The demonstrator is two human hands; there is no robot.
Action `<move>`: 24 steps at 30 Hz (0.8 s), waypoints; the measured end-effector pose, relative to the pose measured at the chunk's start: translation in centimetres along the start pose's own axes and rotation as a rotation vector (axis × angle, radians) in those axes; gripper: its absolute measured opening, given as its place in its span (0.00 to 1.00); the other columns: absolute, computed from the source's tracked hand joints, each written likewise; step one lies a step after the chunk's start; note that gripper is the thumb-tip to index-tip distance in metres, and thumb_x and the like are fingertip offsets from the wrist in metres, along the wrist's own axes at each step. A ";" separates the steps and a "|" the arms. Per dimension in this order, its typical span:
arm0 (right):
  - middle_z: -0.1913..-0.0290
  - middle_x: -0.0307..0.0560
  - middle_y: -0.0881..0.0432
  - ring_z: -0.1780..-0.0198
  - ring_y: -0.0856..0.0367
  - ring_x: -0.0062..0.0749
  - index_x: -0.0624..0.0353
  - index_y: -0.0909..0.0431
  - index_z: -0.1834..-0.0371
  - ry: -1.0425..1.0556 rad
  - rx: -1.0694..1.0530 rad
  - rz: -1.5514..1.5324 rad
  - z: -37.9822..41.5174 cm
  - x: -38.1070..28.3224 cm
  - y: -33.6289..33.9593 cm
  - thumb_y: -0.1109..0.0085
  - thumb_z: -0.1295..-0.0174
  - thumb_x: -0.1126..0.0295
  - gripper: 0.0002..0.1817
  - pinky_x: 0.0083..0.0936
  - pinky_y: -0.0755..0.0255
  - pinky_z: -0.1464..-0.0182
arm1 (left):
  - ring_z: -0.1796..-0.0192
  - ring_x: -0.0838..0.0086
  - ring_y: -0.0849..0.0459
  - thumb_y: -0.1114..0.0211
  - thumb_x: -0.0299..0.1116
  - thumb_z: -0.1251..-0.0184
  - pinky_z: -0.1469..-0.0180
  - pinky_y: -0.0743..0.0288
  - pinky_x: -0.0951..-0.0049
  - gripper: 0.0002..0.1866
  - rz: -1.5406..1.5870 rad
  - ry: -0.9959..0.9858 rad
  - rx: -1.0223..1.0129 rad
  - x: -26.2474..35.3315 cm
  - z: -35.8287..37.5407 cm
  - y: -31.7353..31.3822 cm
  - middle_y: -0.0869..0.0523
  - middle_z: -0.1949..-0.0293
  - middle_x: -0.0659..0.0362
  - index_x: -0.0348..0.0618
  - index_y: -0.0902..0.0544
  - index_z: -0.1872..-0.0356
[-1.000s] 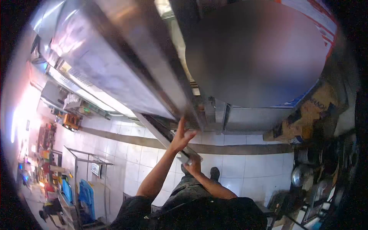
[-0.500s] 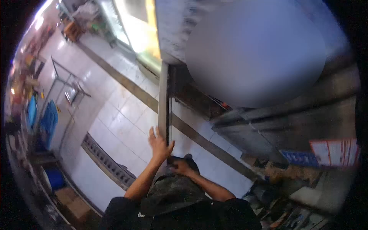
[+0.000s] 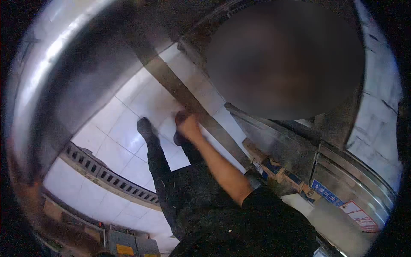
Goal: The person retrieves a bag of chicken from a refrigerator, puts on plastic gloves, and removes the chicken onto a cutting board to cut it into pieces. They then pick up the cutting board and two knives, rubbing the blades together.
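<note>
The metal panel (image 3: 81, 90), upper left near the blurred left hand (image 3: 30, 188), is judged stiff, heavy and slippery, best gripped by its edges; neither that hand's nor the right hand's (image 3: 188, 127) finger position can be determined.

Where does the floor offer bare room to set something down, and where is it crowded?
One bare patch of white tile lies between the slotted grate and the left shoe; another lies between the grate and the grey boxes at bottom. The picture's right side is crowded with cardboard and a blue sign. The right hand overlaps the other shoe.
</note>
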State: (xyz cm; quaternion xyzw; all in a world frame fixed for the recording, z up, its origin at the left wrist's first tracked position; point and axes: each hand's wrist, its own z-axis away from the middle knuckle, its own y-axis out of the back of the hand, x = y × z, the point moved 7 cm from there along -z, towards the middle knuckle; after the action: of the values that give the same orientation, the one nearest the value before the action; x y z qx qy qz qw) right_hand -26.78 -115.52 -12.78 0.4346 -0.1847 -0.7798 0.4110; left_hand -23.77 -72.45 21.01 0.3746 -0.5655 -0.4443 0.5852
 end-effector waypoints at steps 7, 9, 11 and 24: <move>0.49 0.63 0.24 0.47 0.25 0.53 0.69 0.33 0.42 -0.256 1.015 0.208 -4.8 13.2 33.2 0.38 0.44 0.59 0.31 0.40 0.32 0.44 | 0.40 0.61 0.29 0.29 0.25 0.58 0.39 0.35 0.62 0.40 0.080 0.085 -0.026 -4.0 -3.5 -5.6 0.28 0.42 0.49 0.35 0.35 0.37; 0.51 0.62 0.23 0.49 0.24 0.53 0.70 0.33 0.43 -0.426 1.064 0.324 -4.3 10.5 35.9 0.37 0.45 0.56 0.33 0.39 0.31 0.46 | 0.41 0.61 0.29 0.28 0.26 0.59 0.39 0.35 0.62 0.41 0.088 0.092 -0.041 -3.6 -5.0 -5.3 0.27 0.43 0.48 0.34 0.34 0.38; 0.47 0.71 0.31 0.50 0.27 0.57 0.78 0.32 0.55 -0.156 1.063 0.366 -4.4 8.9 36.9 0.35 0.52 0.65 0.28 0.44 0.35 0.45 | 0.42 0.61 0.29 0.27 0.27 0.60 0.39 0.35 0.62 0.41 0.098 0.097 -0.047 -3.0 -6.6 -4.8 0.27 0.43 0.47 0.33 0.34 0.39; 0.69 0.50 0.17 0.71 0.18 0.39 0.60 0.18 0.70 -0.456 1.945 0.425 1.5 22.6 43.3 0.46 0.44 0.39 0.30 0.36 0.24 0.68 | 0.46 0.61 0.27 0.22 0.32 0.69 0.41 0.36 0.63 0.44 0.071 0.256 -0.064 -3.9 -8.5 2.8 0.24 0.48 0.43 0.25 0.31 0.44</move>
State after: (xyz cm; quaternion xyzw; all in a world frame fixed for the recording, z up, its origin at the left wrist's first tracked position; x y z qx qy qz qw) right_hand -13.62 -159.46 4.13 0.3796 -0.8851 -0.2670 -0.0354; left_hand -14.95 -68.42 21.72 0.3893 -0.4845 -0.3897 0.6796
